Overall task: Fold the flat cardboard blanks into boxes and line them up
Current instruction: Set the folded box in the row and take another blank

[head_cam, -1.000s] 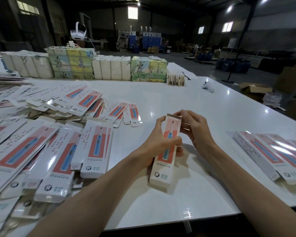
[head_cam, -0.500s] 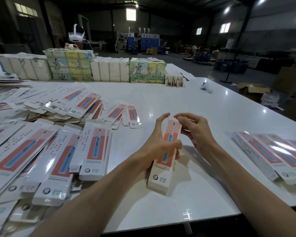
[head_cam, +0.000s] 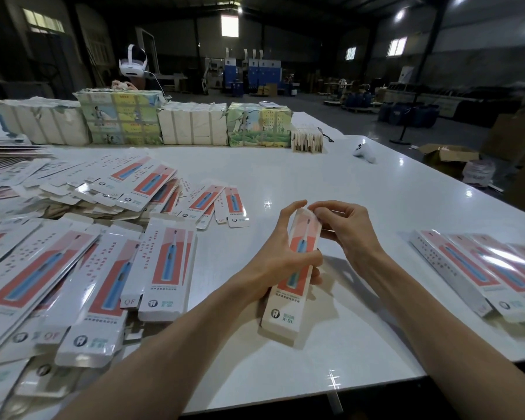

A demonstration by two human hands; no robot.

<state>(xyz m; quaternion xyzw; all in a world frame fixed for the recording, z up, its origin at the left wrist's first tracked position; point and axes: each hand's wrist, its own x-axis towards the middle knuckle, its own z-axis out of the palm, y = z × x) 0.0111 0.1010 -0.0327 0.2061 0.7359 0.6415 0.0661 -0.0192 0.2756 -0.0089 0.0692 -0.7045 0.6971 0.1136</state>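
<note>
- We log one long box (head_cam: pixel 289 301), pink and white with a blue toothbrush printed on it, held between both hands over the near middle of the white table (head_cam: pixel 285 174).
- Left hand (head_cam: pixel 281 257): it grips the box at mid-length from the left side. The thumb lies across the printed face and the forefinger reaches up along the left edge toward the top.
- Right hand (head_cam: pixel 347 228): its curled fingertips pinch the far top end of the box. The rest of that hand sits just to the right of the box.
- The box slants, top end away from us and lower end toward us and low to the table. We cannot tell whether that end touches the surface.
- Flat blanks (head_cam: pixel 73 268) lie heaped on the left of the table, well apart from the hands.
- Folded boxes (head_cam: pixel 479 268) lie side by side in a row at the right edge.
- Wrapped bundles (head_cam: pixel 191 127) stand in a line along the far edge, with a white controller (head_cam: pixel 365 153) to their right.
- A person (head_cam: pixel 133 63) in a white headset is behind the bundles.
</note>
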